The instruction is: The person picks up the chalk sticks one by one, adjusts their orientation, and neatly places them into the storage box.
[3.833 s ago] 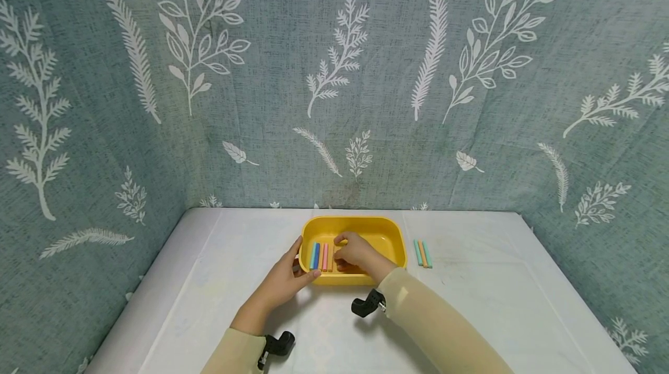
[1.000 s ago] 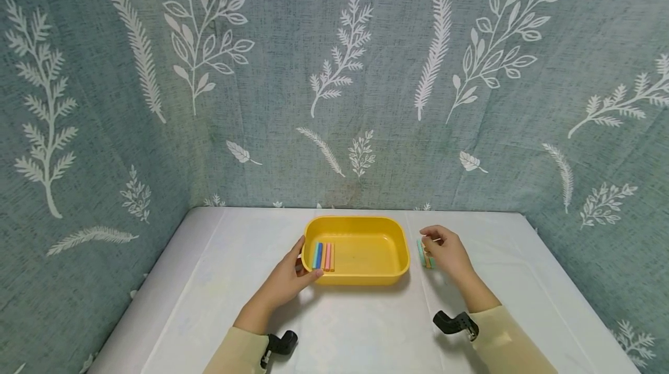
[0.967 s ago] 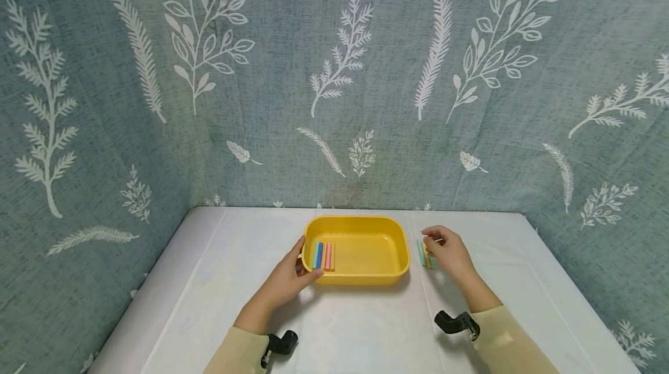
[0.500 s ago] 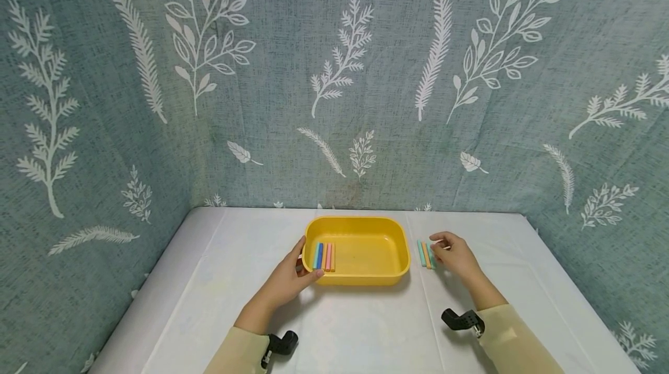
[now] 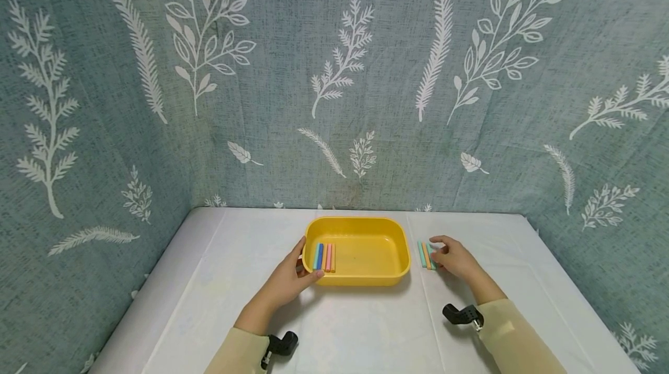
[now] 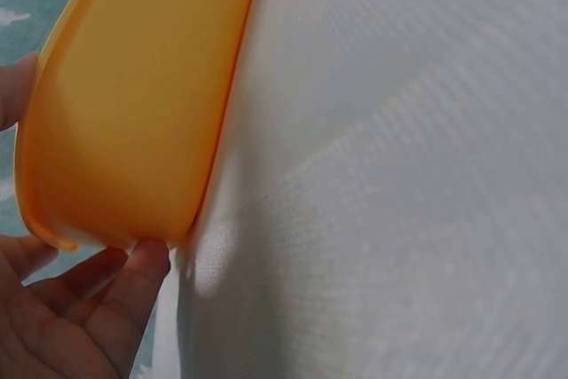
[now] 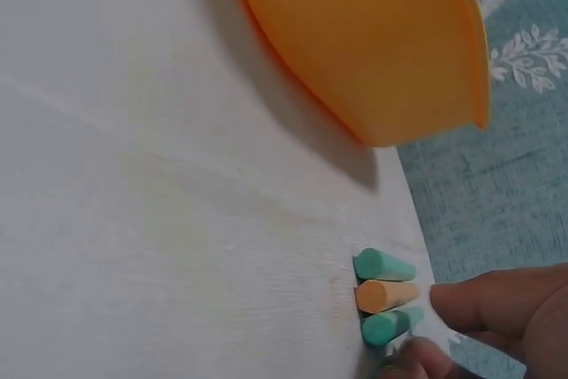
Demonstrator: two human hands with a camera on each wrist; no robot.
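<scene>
My left hand (image 5: 284,279) grips the left end of a yellow plastic tray (image 5: 371,252), thumb at the front rim and fingers against the outer wall. Several chalk sticks lie side by side in the tray's left part, among them a blue chalk (image 5: 320,256) and a pink chalk (image 5: 328,258). Right of the tray, two green chalks flank an orange chalk (image 7: 376,296) on the table. My right hand (image 5: 459,259) is at the rightmost green chalk (image 7: 382,327); thumb and forefinger are bent near its far end, a gap between their tips.
A white cloth (image 5: 345,327) covers the table. Behind it and at the sides hangs a grey-green curtain (image 5: 272,101) with white leaf prints. A black wrist camera (image 5: 462,315) sits on the right sleeve, another black camera (image 5: 282,344) on the left.
My right hand has left the tray's inside and moved right to the chalks on the table, then slid to the rightmost green one and lowered. The left hand has kept its hold.
</scene>
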